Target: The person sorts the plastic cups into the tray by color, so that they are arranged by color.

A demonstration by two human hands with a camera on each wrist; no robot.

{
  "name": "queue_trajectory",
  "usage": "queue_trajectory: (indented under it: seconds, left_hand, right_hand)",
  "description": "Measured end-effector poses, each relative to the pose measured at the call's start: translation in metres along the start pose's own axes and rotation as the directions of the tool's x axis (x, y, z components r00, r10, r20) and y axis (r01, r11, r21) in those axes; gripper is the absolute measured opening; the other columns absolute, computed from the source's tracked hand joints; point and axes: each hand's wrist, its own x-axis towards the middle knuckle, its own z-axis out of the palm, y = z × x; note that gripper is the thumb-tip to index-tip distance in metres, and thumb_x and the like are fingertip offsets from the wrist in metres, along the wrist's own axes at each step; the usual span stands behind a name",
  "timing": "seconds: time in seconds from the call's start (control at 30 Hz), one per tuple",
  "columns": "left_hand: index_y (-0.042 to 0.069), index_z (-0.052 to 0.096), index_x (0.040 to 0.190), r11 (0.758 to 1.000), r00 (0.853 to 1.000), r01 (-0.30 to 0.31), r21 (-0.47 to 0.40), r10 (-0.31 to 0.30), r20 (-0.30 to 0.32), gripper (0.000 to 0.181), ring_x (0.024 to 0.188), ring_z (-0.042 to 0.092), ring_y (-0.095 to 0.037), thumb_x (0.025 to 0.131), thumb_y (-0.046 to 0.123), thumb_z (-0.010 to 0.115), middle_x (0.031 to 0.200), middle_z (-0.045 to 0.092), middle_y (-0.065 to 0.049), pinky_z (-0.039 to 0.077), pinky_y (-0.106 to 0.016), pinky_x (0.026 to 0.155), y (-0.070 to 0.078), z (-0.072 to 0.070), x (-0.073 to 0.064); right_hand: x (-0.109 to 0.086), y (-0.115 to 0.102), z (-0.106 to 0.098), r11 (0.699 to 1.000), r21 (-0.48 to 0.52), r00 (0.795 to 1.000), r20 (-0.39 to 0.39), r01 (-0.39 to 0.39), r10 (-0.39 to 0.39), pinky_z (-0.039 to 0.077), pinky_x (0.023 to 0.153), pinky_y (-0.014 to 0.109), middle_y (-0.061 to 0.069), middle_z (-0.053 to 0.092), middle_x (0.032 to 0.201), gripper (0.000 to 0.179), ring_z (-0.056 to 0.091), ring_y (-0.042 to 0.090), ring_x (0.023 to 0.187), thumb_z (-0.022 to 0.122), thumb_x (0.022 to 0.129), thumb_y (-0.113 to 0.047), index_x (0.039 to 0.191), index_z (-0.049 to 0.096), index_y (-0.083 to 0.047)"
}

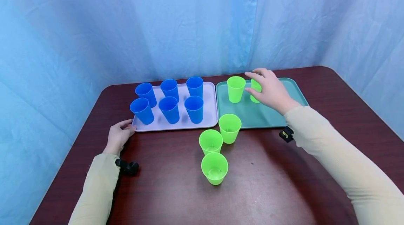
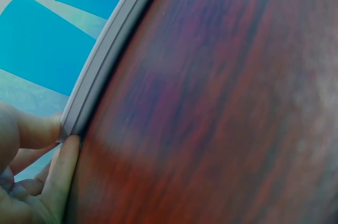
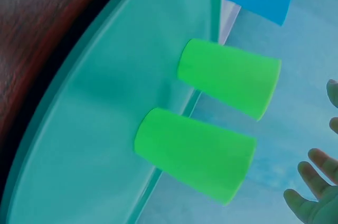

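Observation:
My left hand (image 1: pixel 117 136) pinches the near left corner of a lavender tray (image 1: pixel 210 104); the left wrist view shows thumb and finger at its rim (image 2: pixel 100 60). Several blue cups (image 1: pixel 170 110) stand upright on that tray in two rows. Above the green tray (image 1: pixel 268 114) my right hand (image 1: pixel 269 88) hovers with fingers spread, partly covering a green cup (image 1: pixel 255 93). Another green cup (image 1: pixel 235 91) stands left of it. The right wrist view has both cups upright on the tray, with the right hand (image 3: pixel 319 192) apart from them.
Three more green cups stand on the dark wooden table (image 1: pixel 164 176): one by the trays' near edge (image 1: pixel 229 130), one behind (image 1: pixel 210 142) and one nearest me (image 1: pixel 214 169). Blue curtains (image 1: pixel 176 25) hang behind the table and at its sides.

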Motion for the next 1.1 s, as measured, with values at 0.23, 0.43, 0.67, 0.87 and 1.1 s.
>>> queue_trajectory:
  seconds: [0.23,0.43,0.67,0.87,1.1]
  left_hand:
    - [0.006,0.047,0.139,1.0,1.0,0.0,-0.005,0.0,-0.01,0.046,0.085,0.051,-0.009,0.094,0.01,0.056,0.109,0.052,-0.006,0.046,-0.006,0.062,0.001,-0.001,-0.001]
    - [0.006,0.047,0.139,1.0,1.0,-0.003,0.008,0.003,-0.014,0.046,0.086,0.052,-0.01,0.095,0.011,0.056,0.112,0.053,-0.007,0.046,-0.006,0.062,0.0,-0.001,0.0]
    - [0.006,0.047,0.139,1.0,1.0,-0.003,-0.005,0.003,-0.014,0.046,0.082,0.052,-0.007,0.094,0.01,0.056,0.108,0.051,-0.005,0.047,-0.006,0.062,-0.001,-0.001,0.001]
    - [0.006,0.045,0.14,1.0,1.0,0.008,-0.008,-0.008,-0.001,0.047,0.09,0.052,-0.013,0.095,0.01,0.055,0.112,0.051,-0.008,0.046,-0.005,0.062,0.001,-0.001,0.0]
    - [0.007,0.046,0.14,1.0,1.0,0.008,-0.013,-0.007,0.003,0.047,0.091,0.051,-0.014,0.095,0.011,0.056,0.113,0.051,-0.008,0.046,-0.006,0.062,0.001,-0.001,0.0]
  right_hand:
    - [-0.008,-0.014,-0.001,0.995,0.017,0.993,-0.051,0.103,-0.102,0.043,0.09,0.054,0.022,0.049,0.127,0.051,0.044,0.039,0.118,0.071,0.085,-0.016,0.132,0.054,-0.004]
    - [-0.012,-0.022,-0.002,0.983,0.026,0.979,-0.101,0.18,-0.176,0.043,0.092,0.051,0.02,0.052,0.124,0.05,0.047,0.037,0.116,0.073,0.083,-0.016,0.128,0.057,-0.002]
    - [-0.019,-0.035,-0.003,0.963,0.03,0.958,-0.112,0.268,-0.263,0.046,0.086,0.049,0.02,0.053,0.123,0.049,0.049,0.037,0.113,0.075,0.081,-0.017,0.125,0.059,-0.003]
    - [-0.022,-0.045,-0.002,0.937,0.035,0.932,-0.12,0.349,-0.343,0.046,0.086,0.047,0.022,0.054,0.121,0.048,0.051,0.037,0.108,0.076,0.079,-0.015,0.123,0.06,-0.003]
    - [-0.027,-0.054,-0.002,0.915,0.058,0.914,-0.107,0.399,-0.392,0.045,0.087,0.047,0.022,0.055,0.121,0.048,0.052,0.037,0.108,0.077,0.078,-0.016,0.121,0.062,-0.003]
